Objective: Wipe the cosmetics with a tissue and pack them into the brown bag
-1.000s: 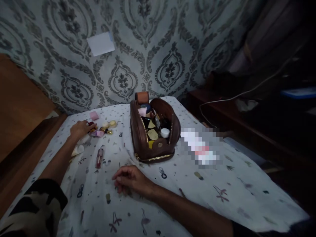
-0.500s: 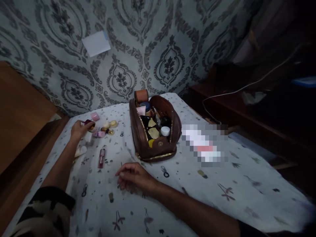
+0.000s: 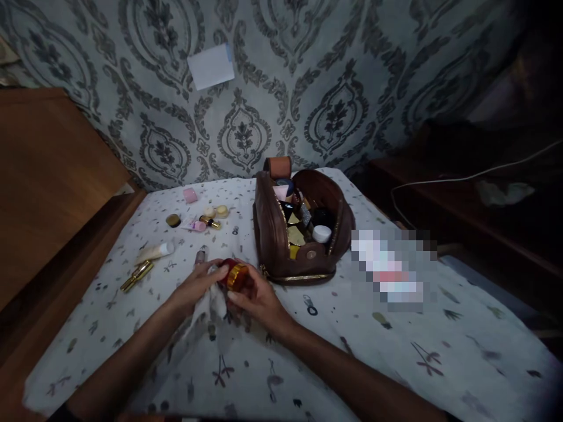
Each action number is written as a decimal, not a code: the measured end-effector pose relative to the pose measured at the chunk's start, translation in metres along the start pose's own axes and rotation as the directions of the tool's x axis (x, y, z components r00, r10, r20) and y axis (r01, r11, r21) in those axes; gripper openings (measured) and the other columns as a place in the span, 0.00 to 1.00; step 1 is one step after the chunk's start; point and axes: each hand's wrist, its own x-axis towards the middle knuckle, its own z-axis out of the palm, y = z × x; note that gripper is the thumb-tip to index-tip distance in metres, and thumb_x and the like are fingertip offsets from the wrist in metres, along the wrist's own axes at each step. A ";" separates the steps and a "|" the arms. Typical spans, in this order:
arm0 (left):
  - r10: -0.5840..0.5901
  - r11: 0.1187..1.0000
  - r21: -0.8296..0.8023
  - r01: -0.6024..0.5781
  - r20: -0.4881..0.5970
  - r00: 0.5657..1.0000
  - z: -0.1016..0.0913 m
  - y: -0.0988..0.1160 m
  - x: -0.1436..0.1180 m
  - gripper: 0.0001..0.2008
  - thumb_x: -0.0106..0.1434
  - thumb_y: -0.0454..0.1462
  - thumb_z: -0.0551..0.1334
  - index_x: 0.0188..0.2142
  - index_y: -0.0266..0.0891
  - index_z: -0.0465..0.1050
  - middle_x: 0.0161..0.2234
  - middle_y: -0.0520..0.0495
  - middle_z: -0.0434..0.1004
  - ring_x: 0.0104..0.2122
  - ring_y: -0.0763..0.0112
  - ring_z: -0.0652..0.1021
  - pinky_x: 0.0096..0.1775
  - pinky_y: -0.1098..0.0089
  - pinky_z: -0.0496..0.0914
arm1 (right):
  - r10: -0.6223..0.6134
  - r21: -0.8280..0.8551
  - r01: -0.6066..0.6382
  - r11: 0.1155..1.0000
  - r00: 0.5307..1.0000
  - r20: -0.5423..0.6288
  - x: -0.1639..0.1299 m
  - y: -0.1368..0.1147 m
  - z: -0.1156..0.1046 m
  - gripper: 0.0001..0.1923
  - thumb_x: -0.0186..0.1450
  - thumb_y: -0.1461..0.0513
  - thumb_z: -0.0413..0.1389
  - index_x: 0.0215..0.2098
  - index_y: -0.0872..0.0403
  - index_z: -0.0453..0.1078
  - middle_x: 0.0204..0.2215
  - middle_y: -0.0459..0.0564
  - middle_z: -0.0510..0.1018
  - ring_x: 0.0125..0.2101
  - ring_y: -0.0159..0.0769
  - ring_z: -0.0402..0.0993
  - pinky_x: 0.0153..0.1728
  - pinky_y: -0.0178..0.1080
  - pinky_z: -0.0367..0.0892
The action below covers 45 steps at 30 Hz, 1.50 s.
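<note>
Before me, just left of the brown cosmetic bag (image 3: 275,265), both hands are closed on a dark red jar (image 3: 228,271) with a shiny gold band or lid (image 3: 238,278). My left hand (image 3: 199,287) grips the red side, and a crumpled white tissue (image 3: 213,303) hangs from its fingers. The gold end lies between the thumb and fingers of my right hand (image 3: 265,303). A small pinkish tube (image 3: 201,255) lies just beyond my left hand, partly covered by it. The jar is tilted on its side, gold end to the right.
The unzipped bag holds several items, including a white-lidded jar (image 3: 322,234). At left lie a gold tube (image 3: 136,275), a white-capped tube (image 3: 158,251), a dark round pot (image 3: 173,220), a pink cap (image 3: 190,195) and a pink-capped tube (image 3: 196,225). A blurred patch (image 3: 391,269) lies right.
My left hand has brought the dark red jar from the far left to the middle. My right hand, empty before, has closed on it. The view has swung left.
</note>
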 end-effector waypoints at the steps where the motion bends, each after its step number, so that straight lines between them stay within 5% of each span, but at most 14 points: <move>1: 0.008 1.000 0.029 -0.008 -0.018 1.000 0.001 -0.005 0.000 0.33 0.46 0.53 0.73 0.47 0.37 0.75 0.40 0.42 0.82 0.37 0.59 0.81 0.38 0.67 0.75 | -0.029 -0.032 0.029 0.999 0.999 -0.017 0.000 0.001 0.000 0.39 0.55 0.51 0.68 0.60 0.49 0.58 0.45 0.50 0.74 0.32 0.32 0.74 0.27 0.33 0.69; 4: 0.178 0.959 0.208 -0.193 0.091 0.980 0.000 -0.012 0.001 0.27 0.57 0.56 0.65 0.46 0.39 0.77 0.43 0.43 0.81 0.44 0.58 0.79 0.46 0.65 0.72 | -0.048 -0.098 0.043 0.994 0.997 -0.056 -0.001 0.002 0.001 0.36 0.56 0.52 0.67 0.58 0.51 0.60 0.44 0.50 0.74 0.33 0.33 0.73 0.29 0.34 0.70; 7: 0.389 0.800 0.397 -0.449 0.227 0.893 -0.003 -0.011 -0.001 0.22 0.66 0.53 0.55 0.46 0.39 0.76 0.44 0.45 0.80 0.44 0.61 0.77 0.49 0.63 0.70 | -0.044 -0.149 0.033 0.988 0.997 -0.065 0.000 0.002 0.001 0.32 0.56 0.52 0.66 0.55 0.52 0.62 0.43 0.50 0.74 0.35 0.35 0.73 0.31 0.36 0.71; 10: 0.488 0.688 0.477 -0.547 0.255 0.835 -0.005 -0.012 -0.004 0.20 0.67 0.49 0.55 0.49 0.39 0.72 0.45 0.44 0.78 0.45 0.60 0.76 0.50 0.61 0.69 | -0.103 -0.230 0.086 0.969 0.993 -0.064 0.001 0.002 0.001 0.30 0.55 0.55 0.65 0.54 0.52 0.63 0.44 0.50 0.75 0.41 0.37 0.73 0.42 0.39 0.71; 19: 0.514 0.677 0.438 -0.592 0.295 0.805 -0.005 -0.021 -0.005 0.20 0.64 0.46 0.59 0.51 0.37 0.69 0.46 0.42 0.77 0.47 0.58 0.75 0.49 0.63 0.68 | -0.122 -0.338 0.088 0.937 0.989 -0.078 0.001 0.001 0.004 0.27 0.53 0.61 0.64 0.50 0.53 0.67 0.42 0.48 0.76 0.41 0.37 0.73 0.44 0.40 0.68; 30: 0.674 0.455 0.543 -0.706 0.309 0.672 -0.002 -0.028 -0.004 0.16 0.69 0.41 0.51 0.48 0.38 0.73 0.41 0.43 0.74 0.42 0.63 0.73 0.46 0.63 0.68 | -0.128 -0.357 0.094 0.929 0.989 -0.073 0.002 0.001 0.003 0.28 0.52 0.58 0.66 0.50 0.53 0.68 0.44 0.50 0.77 0.44 0.40 0.73 0.48 0.42 0.68; 35: 0.667 0.477 0.557 -0.680 0.275 0.693 -0.005 -0.030 -0.005 0.18 0.69 0.44 0.50 0.47 0.39 0.74 0.38 0.44 0.75 0.40 0.63 0.74 0.44 0.64 0.67 | -0.133 -0.372 0.092 0.924 0.987 -0.085 0.000 -0.001 0.007 0.29 0.52 0.56 0.67 0.51 0.54 0.70 0.44 0.50 0.77 0.43 0.40 0.73 0.46 0.41 0.68; 40: 0.665 0.495 0.551 -0.672 0.257 0.701 -0.005 -0.030 -0.003 0.22 0.68 0.50 0.48 0.37 0.39 0.74 0.32 0.46 0.74 0.34 0.65 0.73 0.39 0.65 0.67 | -0.198 -0.538 0.104 0.837 0.973 -0.120 -0.003 -0.006 0.009 0.22 0.52 0.55 0.67 0.42 0.54 0.74 0.38 0.49 0.76 0.40 0.40 0.71 0.43 0.40 0.67; 45: 0.754 0.417 0.585 -0.695 0.204 0.624 -0.006 -0.035 -0.002 0.17 0.68 0.47 0.49 0.38 0.40 0.71 0.33 0.46 0.73 0.35 0.64 0.73 0.40 0.63 0.67 | -0.169 -0.590 0.065 0.805 0.978 -0.123 -0.006 -0.006 0.010 0.16 0.53 0.55 0.66 0.33 0.55 0.69 0.29 0.45 0.71 0.31 0.34 0.66 0.32 0.35 0.63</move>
